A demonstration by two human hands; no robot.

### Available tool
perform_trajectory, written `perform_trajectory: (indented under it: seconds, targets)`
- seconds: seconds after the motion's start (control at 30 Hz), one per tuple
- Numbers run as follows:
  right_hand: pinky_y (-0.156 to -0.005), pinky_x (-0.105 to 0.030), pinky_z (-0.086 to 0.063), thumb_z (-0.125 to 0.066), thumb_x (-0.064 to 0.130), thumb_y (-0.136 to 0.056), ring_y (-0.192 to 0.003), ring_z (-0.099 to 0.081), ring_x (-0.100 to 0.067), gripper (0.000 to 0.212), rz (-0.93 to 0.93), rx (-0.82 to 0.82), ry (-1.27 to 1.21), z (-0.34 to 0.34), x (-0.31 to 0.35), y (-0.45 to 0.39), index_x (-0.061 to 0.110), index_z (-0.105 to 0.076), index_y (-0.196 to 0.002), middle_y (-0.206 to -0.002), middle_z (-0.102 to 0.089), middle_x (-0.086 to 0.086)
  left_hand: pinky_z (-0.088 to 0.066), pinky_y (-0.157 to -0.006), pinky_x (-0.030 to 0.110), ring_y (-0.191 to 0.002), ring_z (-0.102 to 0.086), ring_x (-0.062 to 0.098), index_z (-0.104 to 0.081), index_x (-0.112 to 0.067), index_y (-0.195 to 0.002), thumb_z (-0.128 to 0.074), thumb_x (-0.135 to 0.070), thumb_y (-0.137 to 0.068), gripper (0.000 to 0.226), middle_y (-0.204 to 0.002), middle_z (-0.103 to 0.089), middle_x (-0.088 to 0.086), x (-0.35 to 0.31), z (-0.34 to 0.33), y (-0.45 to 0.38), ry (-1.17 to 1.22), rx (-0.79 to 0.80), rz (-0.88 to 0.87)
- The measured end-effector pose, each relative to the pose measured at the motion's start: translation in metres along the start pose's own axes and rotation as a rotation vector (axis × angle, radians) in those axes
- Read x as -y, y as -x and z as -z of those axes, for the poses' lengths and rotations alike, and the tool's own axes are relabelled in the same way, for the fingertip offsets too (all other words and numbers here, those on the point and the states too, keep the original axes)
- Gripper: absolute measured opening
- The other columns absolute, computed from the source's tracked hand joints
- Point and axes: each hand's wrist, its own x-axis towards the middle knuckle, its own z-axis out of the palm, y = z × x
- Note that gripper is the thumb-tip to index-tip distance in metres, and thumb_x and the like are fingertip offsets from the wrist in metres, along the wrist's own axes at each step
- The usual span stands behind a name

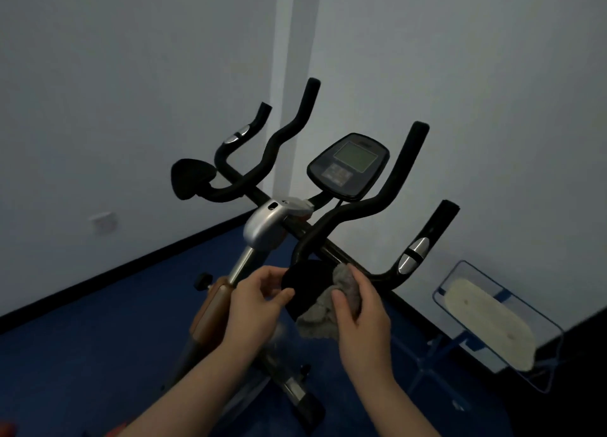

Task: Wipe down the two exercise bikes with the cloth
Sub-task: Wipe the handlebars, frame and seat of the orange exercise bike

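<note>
While the left hand [259, 297] is steadying the black elbow pad [303, 284], the right hand [359, 308] is gripping the cloth [323, 308] — best rubbing firmly around its whole edge.

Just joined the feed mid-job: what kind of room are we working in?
Probably a small home or office gym corner. An exercise bike with a display console stands on blue flooring against bare walls, and a blue-framed stand sits beside it.
</note>
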Motion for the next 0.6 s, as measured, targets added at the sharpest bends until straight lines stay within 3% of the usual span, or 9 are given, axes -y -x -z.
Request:
perform_trajectory:
  seconds: [0.07,0.2,0.33,0.37,0.5,0.6]
  targets:
    - [-0.087,-0.003,-0.040,-0.055,0.025,-0.098,-0.114,-0.052,0.006,0.038,0.054,0.041,0.092,-0.001,0.001,-0.020,0.028,-0.054,-0.136,-0.129,-0.056,0.013,-0.053,-0.076,0.019,-0.084,-0.068,0.002,-0.069,-0.028,-0.091,-0.073,0.003,-0.081,0.033,-0.084,-0.074,-0.011,-0.004,-0.003,0.004,0.008,-0.036,-0.001]
    - [-0.093,-0.023,-0.046,-0.050,0.024,-0.101,-0.111,-0.058,-0.014,0.035,0.094,0.152,0.206,-0.007,0.013,-0.061,0.018,-0.059,-0.134,-0.120,-0.064,0.000,-0.051,-0.072,0.010,-0.085,-0.067,-0.006,-0.067,-0.033,-0.091,-0.069,0.004,-0.084,0.038,-0.084,-0.072,-0.014,-0.010,-0.013,0.013,0.021,-0.132,-0.003]
    - [-0.080,-0.005,-0.039,-0.051,0.029,-0.100,-0.112,-0.052,-0.006,0.040,0.111,0.354,0.171,0.007,-0.003,-0.055,0.026,-0.047,-0.140,-0.123,-0.055,0.005,-0.048,-0.072,0.005,-0.086,-0.065,-0.010,-0.066,-0.032,-0.093,-0.068,0.006,-0.084,0.039,-0.087,-0.070,-0.016,-0.011,-0.020,0.019,0.018,-0.187,-0.011]
    - [-0.077,-0.006,-0.038,-0.050,0.029,-0.100,-0.111,-0.051,-0.007,0.040,0.106,0.405,0.182,0.007,-0.003,-0.058,0.026,-0.045,-0.140,-0.121,-0.052,0.005,-0.048,-0.072,0.004,-0.085,-0.065,-0.011,-0.067,-0.030,-0.095,-0.068,0.006,-0.084,0.037,-0.087,-0.070,-0.016,-0.012,-0.020,0.019,0.020,-0.194,-0.008]
    - [-0.078,-0.028,-0.040,-0.048,0.029,-0.101,-0.101,-0.054,-0.016,0.028,0.076,0.512,0.280,-0.005,0.013,-0.081,0.016,-0.048,-0.125,-0.113,-0.055,-0.001,-0.052,-0.071,0.012,-0.083,-0.067,-0.003,-0.069,-0.016,-0.106,-0.066,0.005,-0.086,0.030,-0.091,-0.071,-0.010,-0.012,-0.023,0.017,0.020,-0.208,0.033]
    - [-0.076,-0.023,-0.043,-0.049,0.025,-0.101,-0.105,-0.057,-0.015,0.031,0.000,0.463,0.077,0.006,0.003,-0.061,0.017,-0.044,-0.130,-0.120,-0.057,-0.003,-0.053,-0.069,0.014,-0.084,-0.068,0.002,-0.068,-0.022,-0.102,-0.066,0.006,-0.086,0.032,-0.091,-0.072,-0.009,-0.013,-0.025,0.019,0.034,-0.221,0.052]
